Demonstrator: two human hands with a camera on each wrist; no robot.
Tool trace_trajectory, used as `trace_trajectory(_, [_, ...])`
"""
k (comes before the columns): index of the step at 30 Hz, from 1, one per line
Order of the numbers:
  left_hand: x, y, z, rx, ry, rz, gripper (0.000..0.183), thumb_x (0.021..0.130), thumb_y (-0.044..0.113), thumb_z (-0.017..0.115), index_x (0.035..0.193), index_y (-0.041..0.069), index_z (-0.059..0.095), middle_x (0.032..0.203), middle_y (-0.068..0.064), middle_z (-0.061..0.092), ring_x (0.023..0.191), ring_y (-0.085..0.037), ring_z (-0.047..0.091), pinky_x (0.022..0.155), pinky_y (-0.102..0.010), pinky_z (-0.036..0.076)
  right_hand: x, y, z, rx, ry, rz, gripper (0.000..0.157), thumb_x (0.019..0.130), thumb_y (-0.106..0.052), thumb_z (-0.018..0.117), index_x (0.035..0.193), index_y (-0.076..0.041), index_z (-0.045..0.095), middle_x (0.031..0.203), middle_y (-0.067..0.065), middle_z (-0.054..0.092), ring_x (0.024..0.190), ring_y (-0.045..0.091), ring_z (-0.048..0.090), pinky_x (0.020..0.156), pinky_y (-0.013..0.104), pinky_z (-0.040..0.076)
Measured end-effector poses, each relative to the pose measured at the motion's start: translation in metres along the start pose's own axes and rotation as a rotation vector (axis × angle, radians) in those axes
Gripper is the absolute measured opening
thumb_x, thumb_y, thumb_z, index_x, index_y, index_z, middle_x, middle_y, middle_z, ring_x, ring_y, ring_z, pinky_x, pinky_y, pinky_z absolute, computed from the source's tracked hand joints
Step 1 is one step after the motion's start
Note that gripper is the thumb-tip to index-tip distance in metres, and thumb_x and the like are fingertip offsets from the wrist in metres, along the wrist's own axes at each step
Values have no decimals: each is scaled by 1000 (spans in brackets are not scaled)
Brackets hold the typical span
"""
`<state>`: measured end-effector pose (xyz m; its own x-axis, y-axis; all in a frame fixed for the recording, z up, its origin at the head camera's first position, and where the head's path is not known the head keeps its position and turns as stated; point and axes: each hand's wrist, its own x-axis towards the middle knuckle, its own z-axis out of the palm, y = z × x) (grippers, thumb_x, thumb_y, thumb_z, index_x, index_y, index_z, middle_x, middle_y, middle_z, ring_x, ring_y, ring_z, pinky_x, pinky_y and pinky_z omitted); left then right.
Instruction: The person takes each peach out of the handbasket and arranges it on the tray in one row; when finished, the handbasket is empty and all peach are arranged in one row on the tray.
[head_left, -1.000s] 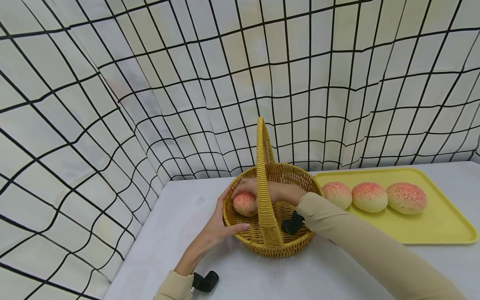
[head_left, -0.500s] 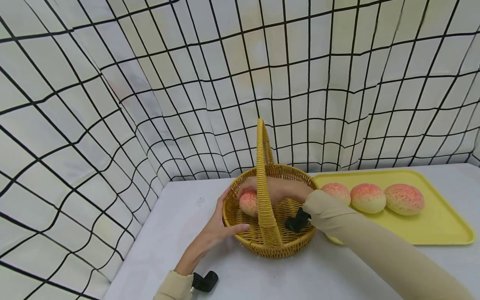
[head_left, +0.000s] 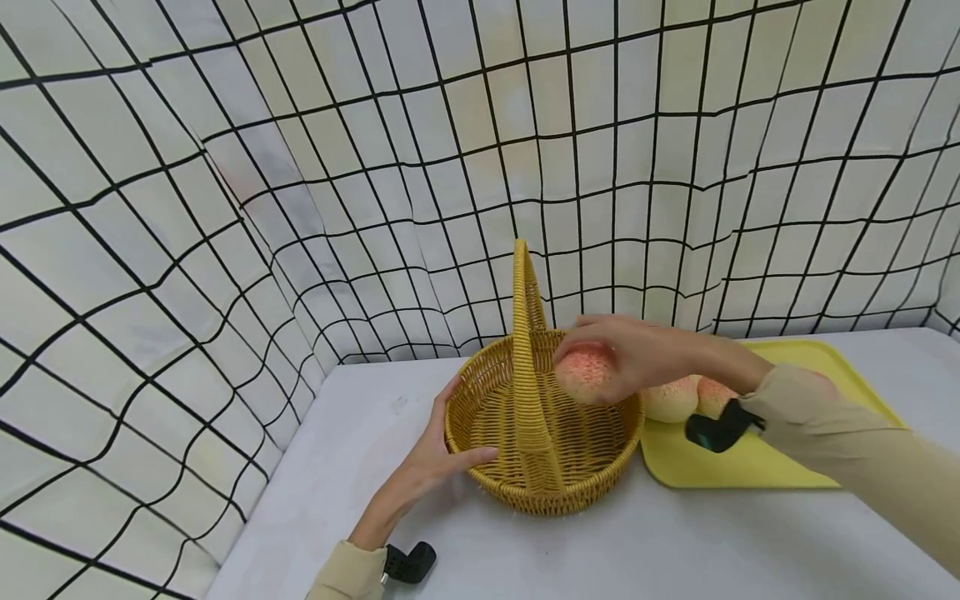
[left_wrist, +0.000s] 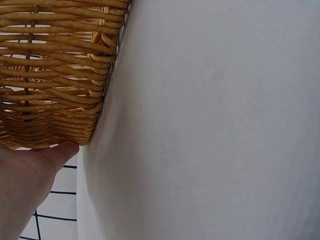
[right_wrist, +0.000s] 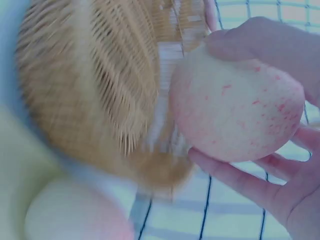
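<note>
My right hand (head_left: 647, 354) holds a cream peach with red speckles (head_left: 585, 375) over the right part of the wicker basket (head_left: 536, 500). Thumb and fingers are curled round the peach (right_wrist: 237, 110) in the right wrist view. My left hand (head_left: 427, 458) steadies the basket at its left side, thumb across the near rim and fingers along the outer wall. The left wrist view has a fingertip (left_wrist: 65, 150) against the woven wall (left_wrist: 55, 75). The tall basket handle (head_left: 525, 350) stands upright between the two hands.
At the right, a yellow tray (head_left: 720, 467) bears more peaches (head_left: 672, 400), partly hidden by the right forearm. The tray's left edge lies close to the basket. White walls with a black grid (head_left: 600, 167) rise behind and left of the white table (head_left: 360, 408).
My right hand has lifted the peach from the basket's left part, past the handle, to above its right side. The left hand and the basket have stayed put.
</note>
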<state>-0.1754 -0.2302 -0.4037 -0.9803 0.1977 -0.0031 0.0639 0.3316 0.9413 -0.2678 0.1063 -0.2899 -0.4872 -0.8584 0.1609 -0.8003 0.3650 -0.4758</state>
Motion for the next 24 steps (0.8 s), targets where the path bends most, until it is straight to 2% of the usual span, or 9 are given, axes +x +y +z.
trace_trajectory(4, [1, 0, 2, -6, -10, -2, 123, 82, 38, 90, 169, 26, 4, 171, -19, 17, 154, -43, 25, 121, -63, 25, -57, 14, -22, 60, 110, 44, 57, 83, -17, 88, 135, -26, 66, 131, -7, 59, 111, 15, 59, 87, 38, 55])
trace_trajectory(7, [1, 0, 2, -5, -6, -7, 122, 82, 37, 90, 169, 27, 4, 171, -18, 17, 154, -42, 25, 121, -62, 26, -102, 26, -36, 36, 200, 112, 62, 81, -16, 92, 136, -26, 66, 134, -10, 60, 112, 8, 59, 83, 37, 57])
trace_trajectory(14, [0, 0, -1, 9, -4, -2, 121, 83, 36, 89, 169, 29, 4, 171, -17, 16, 154, -42, 24, 122, -63, 23, -200, 71, -49, -125, 395, 429, 71, 70, -10, 98, 133, -21, 68, 125, -27, 57, 105, -10, 51, 71, 25, 49])
trace_trajectory(16, [0, 0, -1, 14, -7, 2, 121, 83, 37, 88, 169, 29, 4, 172, -18, 15, 155, -43, 23, 122, -63, 22, -223, 86, -50, -140, 417, 514, 73, 69, -13, 99, 134, -18, 66, 121, -32, 52, 102, -16, 46, 70, 30, 51])
trace_trajectory(19, [0, 0, 0, 30, -4, 1, 120, 83, 37, 88, 169, 28, 3, 172, -19, 14, 155, -44, 22, 122, -64, 21, -251, 107, -47, -138, 428, 624, 79, 69, -19, 100, 138, -13, 62, 115, -36, 46, 97, -18, 42, 65, 31, 53])
trace_trajectory(21, [0, 0, 0, 40, -1, -2, 120, 84, 37, 87, 169, 28, 4, 172, -18, 13, 156, -44, 21, 122, -65, 20, -265, 117, -44, -139, 420, 680, 84, 68, -22, 101, 139, -10, 59, 116, -34, 45, 93, -18, 42, 63, 32, 55])
trace_trajectory(23, [0, 0, 1, 49, 2, -5, 119, 84, 37, 87, 169, 28, 4, 172, -18, 12, 156, -44, 20, 122, -65, 20, -275, 124, -39, -140, 410, 721, 86, 68, -23, 100, 140, -7, 57, 124, -21, 51, 87, -15, 46, 61, 25, 55])
trace_trajectory(24, [0, 1, 2, 53, 2, -6, 119, 84, 37, 87, 169, 27, 4, 173, -18, 12, 156, -44, 20, 122, -65, 20, -280, 127, -36, -139, 398, 735, 87, 69, -24, 100, 141, -5, 56, 129, -12, 54, 86, -14, 46, 61, 24, 55])
